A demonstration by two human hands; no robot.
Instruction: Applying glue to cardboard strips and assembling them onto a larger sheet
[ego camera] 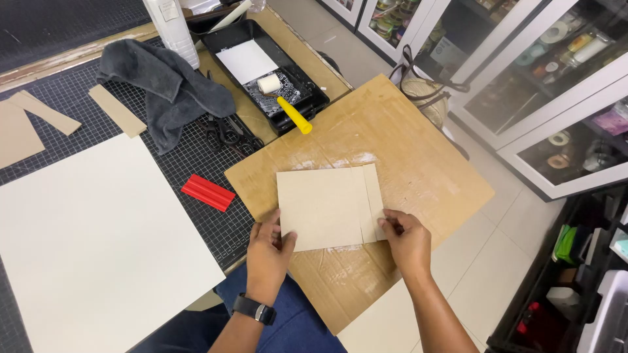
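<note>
While both hands press on it, the pale rectangular card panel (327, 206) lies flat on a rough brown cardboard sheet (392, 163). The left hand (268, 252) pinches its near left corner; the right hand (407, 238) pinches the near right edge, beside 2 scored lines. Beyond the left hand lie a ribbed red block (207, 192), a crumpled grey cloth (163, 85) half covering black scissors (226, 134), and a black paint tray (261, 65) with a yellow-handled roller (288, 108). A smooth white board (91, 242), left of that hand, runs out of view.

card (327, 206) on board (418, 163) | tray (226, 39) behind | cloth (163, 82) left, perhaps overlapping scissors (226, 134)
</note>
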